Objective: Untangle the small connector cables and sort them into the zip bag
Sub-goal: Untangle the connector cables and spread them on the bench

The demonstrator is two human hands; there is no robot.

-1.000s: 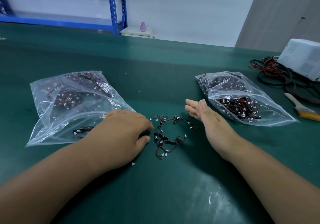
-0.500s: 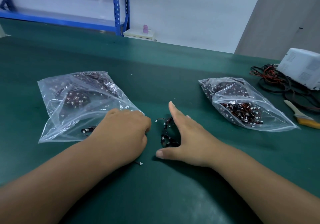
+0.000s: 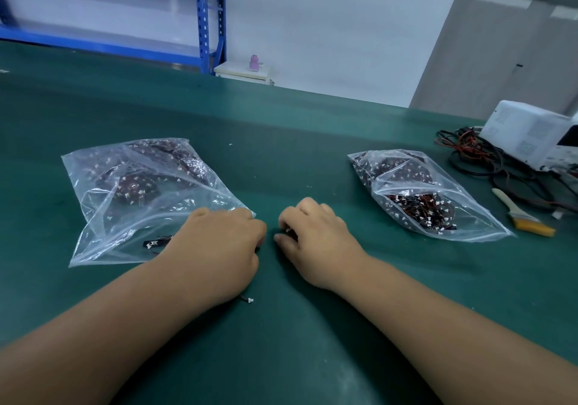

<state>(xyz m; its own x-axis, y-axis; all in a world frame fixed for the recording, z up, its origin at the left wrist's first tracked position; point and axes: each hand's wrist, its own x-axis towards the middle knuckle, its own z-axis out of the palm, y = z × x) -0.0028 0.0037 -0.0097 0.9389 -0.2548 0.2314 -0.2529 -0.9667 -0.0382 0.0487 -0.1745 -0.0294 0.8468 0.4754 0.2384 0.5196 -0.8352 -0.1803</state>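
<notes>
The right hand point(image 3: 312, 238) curls, it seems, around the connector cables point(image 3: 288, 231). At its nine o'clock the left hand point(image 3: 219, 245) lies curled at the mouth of the zip bag point(image 3: 125, 192); its grip I cannot tell.

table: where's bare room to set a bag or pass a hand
Bare mat lies between left bag and right bag beyond the hands, along the far strip behind both bags, and near, between the forearms. Crowded: the right edge with wires, brush and white box; small cables sit under the right hand beside the left hand.
</notes>
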